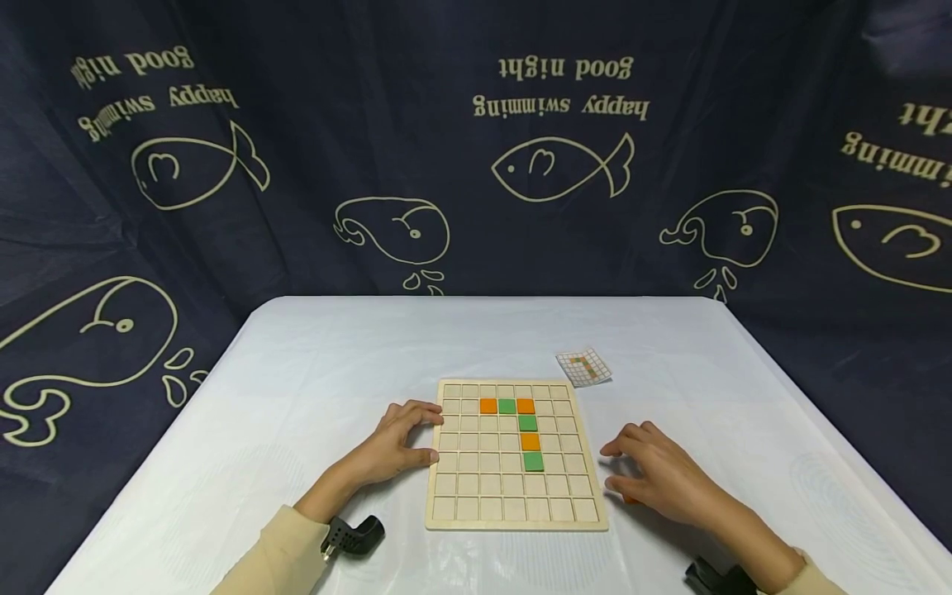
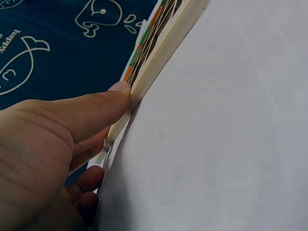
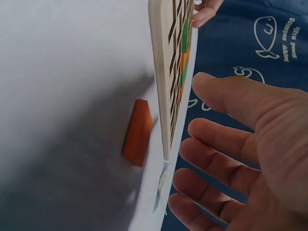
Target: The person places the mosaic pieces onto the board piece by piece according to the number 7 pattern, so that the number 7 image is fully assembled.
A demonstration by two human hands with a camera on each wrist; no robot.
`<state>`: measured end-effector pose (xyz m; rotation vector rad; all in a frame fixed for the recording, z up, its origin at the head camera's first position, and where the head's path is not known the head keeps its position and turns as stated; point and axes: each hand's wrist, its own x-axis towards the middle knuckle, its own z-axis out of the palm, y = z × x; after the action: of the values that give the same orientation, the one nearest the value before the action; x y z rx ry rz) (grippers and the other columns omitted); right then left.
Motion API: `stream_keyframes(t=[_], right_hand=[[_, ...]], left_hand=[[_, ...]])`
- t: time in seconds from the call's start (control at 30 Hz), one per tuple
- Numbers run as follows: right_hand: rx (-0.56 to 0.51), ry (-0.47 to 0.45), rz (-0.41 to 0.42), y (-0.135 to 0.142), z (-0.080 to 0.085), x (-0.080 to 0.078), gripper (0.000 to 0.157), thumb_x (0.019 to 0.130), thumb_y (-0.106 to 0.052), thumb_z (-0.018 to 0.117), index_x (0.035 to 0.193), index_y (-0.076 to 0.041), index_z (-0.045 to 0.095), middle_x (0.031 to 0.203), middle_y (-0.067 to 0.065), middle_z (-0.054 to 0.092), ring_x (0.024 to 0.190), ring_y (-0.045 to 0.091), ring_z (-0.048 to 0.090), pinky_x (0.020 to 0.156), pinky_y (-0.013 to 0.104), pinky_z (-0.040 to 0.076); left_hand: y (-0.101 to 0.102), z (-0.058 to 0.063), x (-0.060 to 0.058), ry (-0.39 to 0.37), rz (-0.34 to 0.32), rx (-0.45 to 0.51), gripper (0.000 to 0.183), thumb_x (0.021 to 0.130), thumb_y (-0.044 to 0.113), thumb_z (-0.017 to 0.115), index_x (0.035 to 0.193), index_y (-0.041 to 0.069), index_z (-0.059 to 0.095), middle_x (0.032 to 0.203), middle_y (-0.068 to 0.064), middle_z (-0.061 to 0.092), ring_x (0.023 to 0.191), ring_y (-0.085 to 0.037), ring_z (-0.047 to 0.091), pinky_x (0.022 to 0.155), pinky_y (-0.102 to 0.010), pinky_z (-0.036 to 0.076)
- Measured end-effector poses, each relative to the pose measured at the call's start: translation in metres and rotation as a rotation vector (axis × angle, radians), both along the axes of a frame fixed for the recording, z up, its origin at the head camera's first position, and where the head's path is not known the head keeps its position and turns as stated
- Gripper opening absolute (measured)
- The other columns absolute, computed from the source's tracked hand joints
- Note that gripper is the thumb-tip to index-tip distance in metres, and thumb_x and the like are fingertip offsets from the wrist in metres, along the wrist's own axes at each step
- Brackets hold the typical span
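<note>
A square wooden grid board [image 1: 468, 463] lies flat, with orange and green square tiles in its cells. Three of them, orange, green [image 1: 506, 406] and orange, form a row near the top; green, orange [image 1: 530, 442] and green ones run down below its right end. My left hand [image 1: 390, 442] rests at the board's left edge, thumb and fingertips touching the rim. To the right of the board, my right hand [image 1: 658, 475] hovers with fingers spread and nothing between them. Under it a loose orange tile [image 3: 138, 133] lies on the cloth, mostly hidden in the head view.
Behind the board's top right corner lies a small pattern card [image 1: 584, 367] showing a similar orange and green shape. A white cloth covers the table [image 1: 335, 347]. A dark curtain [image 1: 461, 149] with fish and whale drawings hangs behind it.
</note>
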<state>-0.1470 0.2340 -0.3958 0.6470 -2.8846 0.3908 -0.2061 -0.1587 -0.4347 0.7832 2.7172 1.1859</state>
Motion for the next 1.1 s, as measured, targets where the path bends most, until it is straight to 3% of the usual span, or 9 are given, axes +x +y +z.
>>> stream_keyframes(t=[0.5, 0.9, 1.1], right_hand=[[-0.034, 0.107, 0.030, 0.021, -0.012, 0.013, 0.030, 0.065, -0.026, 0.082, 0.092, -0.022, 0.069, 0.091, -0.018, 0.057, 0.083, -0.001, 0.043, 0.072, 0.025, 0.044], [-0.011, 0.023, -0.009, 0.031, -0.018, 0.017, 0.030, 0.068, -0.031, 0.081, 0.094, -0.025, 0.068, 0.091, -0.021, 0.055, 0.085, -0.001, 0.044, 0.076, 0.027, 0.045], [-0.008, 0.027, 0.005, 0.034, -0.019, 0.017, 0.030, 0.068, -0.030, 0.081, 0.094, -0.025, 0.068, 0.091, -0.020, 0.054, 0.085, 0.000, 0.044, 0.076, 0.027, 0.045]], left_hand=[[0.000, 0.000, 0.000, 0.009, 0.004, -0.008, 0.046, 0.079, 0.026, 0.075, 0.121, 0.014, 0.058, 0.139, 0.004, 0.047, 0.113, -0.016, 0.035, 0.097, -0.042, 0.028], [0.000, 0.000, 0.001, 0.005, -0.015, 0.019, 0.044, 0.080, 0.024, 0.074, 0.119, 0.013, 0.058, 0.139, 0.001, 0.046, 0.123, -0.023, 0.031, 0.101, -0.051, 0.025], [0.000, 0.000, 0.001, -0.002, -0.016, 0.024, 0.044, 0.080, 0.024, 0.074, 0.120, 0.012, 0.058, 0.140, 0.000, 0.046, 0.123, -0.023, 0.031, 0.102, -0.051, 0.025]])
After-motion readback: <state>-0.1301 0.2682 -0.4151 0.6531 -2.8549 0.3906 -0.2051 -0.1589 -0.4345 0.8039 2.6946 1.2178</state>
